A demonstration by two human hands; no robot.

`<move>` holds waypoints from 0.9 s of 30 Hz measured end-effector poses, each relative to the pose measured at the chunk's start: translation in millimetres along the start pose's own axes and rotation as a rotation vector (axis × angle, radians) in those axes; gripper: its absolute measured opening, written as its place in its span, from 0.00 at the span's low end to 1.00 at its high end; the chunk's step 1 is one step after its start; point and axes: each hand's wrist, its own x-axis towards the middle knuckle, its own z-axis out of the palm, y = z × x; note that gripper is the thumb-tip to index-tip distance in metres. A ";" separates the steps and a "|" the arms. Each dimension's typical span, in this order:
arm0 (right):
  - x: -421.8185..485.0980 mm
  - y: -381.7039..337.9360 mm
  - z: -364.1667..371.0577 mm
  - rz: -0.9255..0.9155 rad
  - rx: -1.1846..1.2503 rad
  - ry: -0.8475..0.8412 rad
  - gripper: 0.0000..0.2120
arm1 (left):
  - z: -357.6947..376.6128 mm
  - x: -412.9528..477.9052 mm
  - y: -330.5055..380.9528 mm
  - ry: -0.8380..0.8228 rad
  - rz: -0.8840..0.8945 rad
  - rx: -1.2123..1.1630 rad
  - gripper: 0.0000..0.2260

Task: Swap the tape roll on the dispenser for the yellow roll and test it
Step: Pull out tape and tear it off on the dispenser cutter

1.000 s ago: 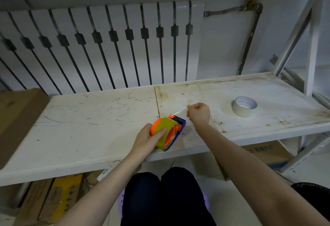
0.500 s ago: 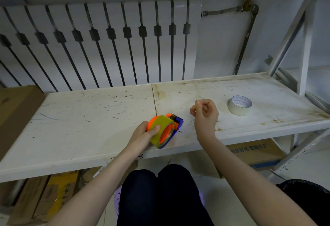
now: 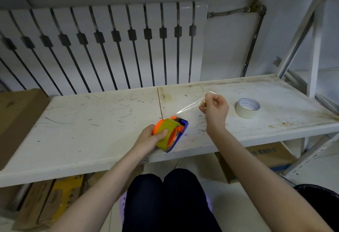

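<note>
My left hand [image 3: 149,138] grips the yellow tape roll [image 3: 167,133], which sits on the orange and blue dispenser [image 3: 180,127] near the shelf's front edge. A clear strip of tape [image 3: 190,105] stretches from the dispenser's blade end up and to the right. My right hand [image 3: 214,109] pinches the far end of that strip, fingers closed, held above the shelf. A pale white tape roll [image 3: 247,108] lies flat on the shelf to the right of my right hand.
The scratched white shelf board [image 3: 82,125] spans the view, with a radiator [image 3: 102,48] behind it. A brown cardboard box [image 3: 16,120] stands at the left end. Metal rack posts [image 3: 300,35] rise at the right. Cartons lie under the shelf.
My right hand has moved away from the dispenser to the right and up, drawing out a longer strip of clear tape. My left hand has kept the dispenser in place.
</note>
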 end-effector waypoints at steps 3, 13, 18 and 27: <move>27.4 12.3 5.0 0.083 -0.194 -0.068 0.05 | -10.6 5.8 1.0 -0.061 -0.052 -0.013 0.11; 61.5 23.7 17.2 -0.127 -0.665 -0.171 0.07 | -32.3 28.4 11.3 -0.238 -0.160 0.042 0.10; 66.9 49.0 1.6 -0.032 -0.816 -0.239 0.08 | -38.3 36.3 5.4 -0.263 -0.149 0.070 0.16; 67.6 71.6 -7.5 0.038 -0.829 -0.275 0.06 | -35.2 40.6 27.1 -0.138 -0.035 0.201 0.14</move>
